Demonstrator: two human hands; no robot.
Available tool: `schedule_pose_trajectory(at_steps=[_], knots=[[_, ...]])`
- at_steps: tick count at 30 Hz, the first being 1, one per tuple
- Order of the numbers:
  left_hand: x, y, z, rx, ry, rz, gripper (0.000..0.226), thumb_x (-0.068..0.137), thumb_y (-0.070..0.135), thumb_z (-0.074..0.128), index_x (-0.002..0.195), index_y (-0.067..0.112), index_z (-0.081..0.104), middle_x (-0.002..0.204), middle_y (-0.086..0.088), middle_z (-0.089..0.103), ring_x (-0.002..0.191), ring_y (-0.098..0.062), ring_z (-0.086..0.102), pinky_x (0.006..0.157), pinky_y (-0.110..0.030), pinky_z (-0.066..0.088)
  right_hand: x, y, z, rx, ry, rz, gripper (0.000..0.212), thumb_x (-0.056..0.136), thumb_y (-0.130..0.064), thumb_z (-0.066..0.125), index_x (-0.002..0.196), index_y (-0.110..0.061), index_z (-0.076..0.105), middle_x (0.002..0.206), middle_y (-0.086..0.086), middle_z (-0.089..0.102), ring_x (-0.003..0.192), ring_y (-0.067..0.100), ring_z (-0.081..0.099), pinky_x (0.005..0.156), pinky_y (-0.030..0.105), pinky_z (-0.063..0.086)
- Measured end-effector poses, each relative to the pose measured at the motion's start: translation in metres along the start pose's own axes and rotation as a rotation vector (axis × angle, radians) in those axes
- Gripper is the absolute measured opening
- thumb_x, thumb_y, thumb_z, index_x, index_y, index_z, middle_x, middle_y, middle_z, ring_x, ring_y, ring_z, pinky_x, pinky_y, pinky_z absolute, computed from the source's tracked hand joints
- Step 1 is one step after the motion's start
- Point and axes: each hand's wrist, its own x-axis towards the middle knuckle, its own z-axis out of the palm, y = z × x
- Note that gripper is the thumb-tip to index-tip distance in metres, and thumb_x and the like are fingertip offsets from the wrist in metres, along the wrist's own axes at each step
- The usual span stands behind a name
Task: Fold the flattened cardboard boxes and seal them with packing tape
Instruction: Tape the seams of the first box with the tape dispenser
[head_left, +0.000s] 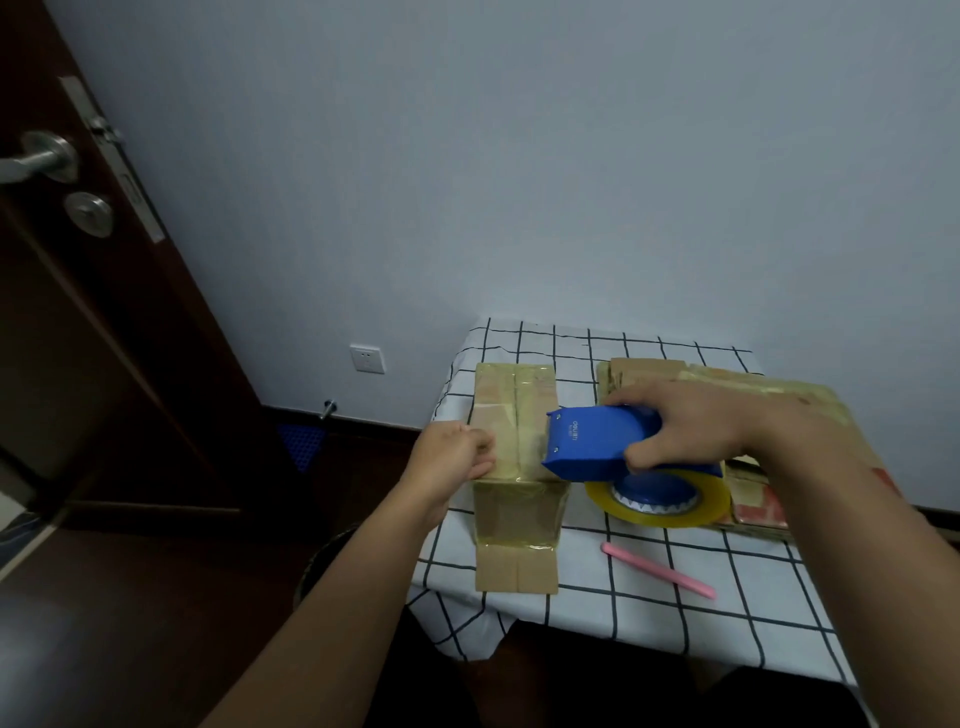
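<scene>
A folded cardboard box (514, 410) stands on the checked tablecloth (675, 597), its top and front face glossy with clear tape. My left hand (457, 452) holds the box's left top edge, fingers curled over it. My right hand (685, 426) grips a blue tape dispenser (592, 441) with a yellowish tape roll (670, 499) under it. The dispenser's cutter end touches the right side of the box top. A stack of flattened cardboard boxes (758, 499) lies behind and under my right forearm.
A pink stick-shaped tool (657, 570) lies on the cloth near the front right. The table stands against a pale wall. A dark wooden door (78, 312) is at the left, with a wall socket (367, 358) low down. Dark floor lies left of the table.
</scene>
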Motion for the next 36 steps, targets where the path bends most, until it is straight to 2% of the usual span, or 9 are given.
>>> schedule_pose_trajectory(at_steps=[5, 9, 14, 19, 25, 28, 33, 36], knots=[[-0.006, -0.008, -0.005, -0.006, 0.018, 0.023, 0.012, 0.094, 0.010, 0.060, 0.087, 0.001, 0.066, 0.089, -0.013, 0.071, 0.085, -0.020, 0.070, 0.077, -0.027, 0.059, 0.005, -0.007, 0.000, -0.047, -0.033, 0.011, 0.068, 0.049, -0.066, 0.058, 0.115, -0.051, 0.050, 0.109, -0.016, 0.060, 0.098, 0.012, 0.060, 0.088, 0.040, 0.054], [-0.010, -0.016, -0.011, 0.115, 0.009, 0.066, 0.021, 0.096, 0.013, 0.058, 0.077, 0.007, 0.065, 0.073, -0.005, 0.067, 0.066, -0.013, 0.062, 0.065, -0.024, 0.052, 0.007, -0.015, 0.001, -0.069, -0.086, 0.017, 0.079, 0.046, -0.067, 0.055, 0.122, -0.047, 0.050, 0.111, -0.014, 0.059, 0.098, 0.012, 0.061, 0.087, 0.037, 0.055], [-0.016, -0.026, -0.015, 0.094, -0.010, 0.047, 0.027, 0.096, 0.013, 0.057, 0.070, 0.009, 0.061, 0.066, -0.004, 0.060, 0.059, -0.011, 0.052, 0.059, -0.024, 0.046, 0.006, -0.021, 0.002, -0.086, -0.101, 0.015, 0.072, 0.054, -0.063, 0.058, 0.123, -0.047, 0.048, 0.110, -0.014, 0.057, 0.098, 0.011, 0.060, 0.086, 0.034, 0.055], [-0.019, -0.031, -0.014, 0.064, 0.003, -0.001, 0.022, 0.097, 0.014, 0.055, 0.077, 0.008, 0.061, 0.065, -0.002, 0.056, 0.057, -0.010, 0.048, 0.057, -0.024, 0.043, 0.006, -0.027, 0.000, -0.135, -0.111, 0.021, 0.074, 0.053, -0.065, 0.058, 0.125, -0.046, 0.048, 0.113, -0.012, 0.056, 0.099, 0.013, 0.059, 0.089, 0.038, 0.054], [-0.017, -0.035, -0.012, 0.100, 0.025, 0.000, 0.026, 0.096, 0.012, 0.053, 0.071, 0.010, 0.057, 0.060, -0.001, 0.051, 0.053, -0.010, 0.043, 0.055, -0.025, 0.038, 0.014, -0.033, 0.003, -0.191, -0.114, 0.042, 0.079, 0.052, -0.065, 0.057, 0.127, -0.045, 0.048, 0.110, -0.013, 0.056, 0.098, 0.014, 0.058, 0.088, 0.038, 0.054], [-0.016, -0.037, -0.012, 0.102, 0.044, -0.009, 0.026, 0.095, 0.010, 0.053, 0.069, 0.010, 0.055, 0.061, -0.003, 0.049, 0.055, -0.013, 0.040, 0.056, -0.028, 0.036, 0.018, -0.035, 0.004, -0.211, -0.129, 0.039, 0.071, 0.057, -0.063, 0.060, 0.125, -0.044, 0.050, 0.110, -0.012, 0.056, 0.098, 0.014, 0.058, 0.087, 0.037, 0.053], [-0.014, -0.045, -0.013, 0.144, 0.087, -0.048, 0.024, 0.091, 0.010, 0.054, 0.068, 0.010, 0.053, 0.068, -0.008, 0.053, 0.065, -0.020, 0.044, 0.065, -0.035, 0.038, 0.024, -0.037, 0.009, -0.233, -0.151, 0.040, 0.058, 0.076, -0.053, 0.068, 0.129, -0.041, 0.048, 0.114, -0.008, 0.054, 0.101, 0.017, 0.056, 0.081, 0.032, 0.049], [-0.012, -0.049, -0.012, 0.147, 0.080, -0.068, 0.021, 0.091, 0.011, 0.053, 0.070, 0.010, 0.054, 0.067, -0.007, 0.053, 0.065, -0.019, 0.044, 0.065, -0.034, 0.038, 0.026, -0.038, 0.012, -0.233, -0.179, 0.035, 0.061, 0.071, -0.057, 0.066, 0.127, -0.041, 0.048, 0.113, -0.008, 0.054, 0.101, 0.017, 0.057, 0.081, 0.032, 0.050]])
